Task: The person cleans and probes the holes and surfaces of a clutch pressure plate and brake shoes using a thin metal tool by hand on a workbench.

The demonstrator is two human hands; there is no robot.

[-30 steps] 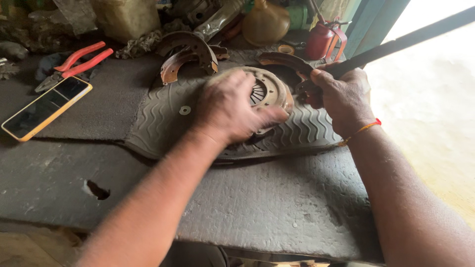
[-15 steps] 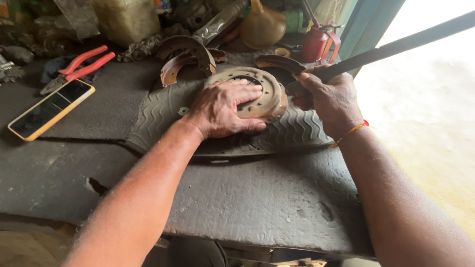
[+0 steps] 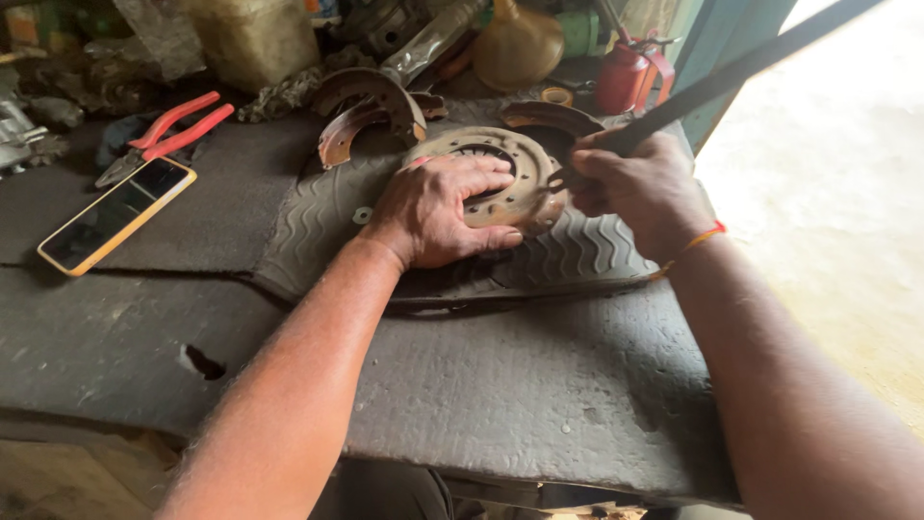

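- Your left hand [image 3: 438, 207] lies flat, fingers spread, pressing down on the rusty round brake plate [image 3: 510, 173]; nothing is gripped, so the plate could spin or skid if you lever hard.
- Your right hand [image 3: 640, 188] is clenched around the long dark bar [image 3: 731, 77], whose tip meets the plate's right edge just beside your left fingertips; a slip there could jab them.
- The plate sits on the ribbed tyre piece [image 3: 577, 255] on the counter [image 3: 500, 385], under your left palm and touching the bar.
- Brake shoes [image 3: 371, 106] lie just behind and could get knocked.
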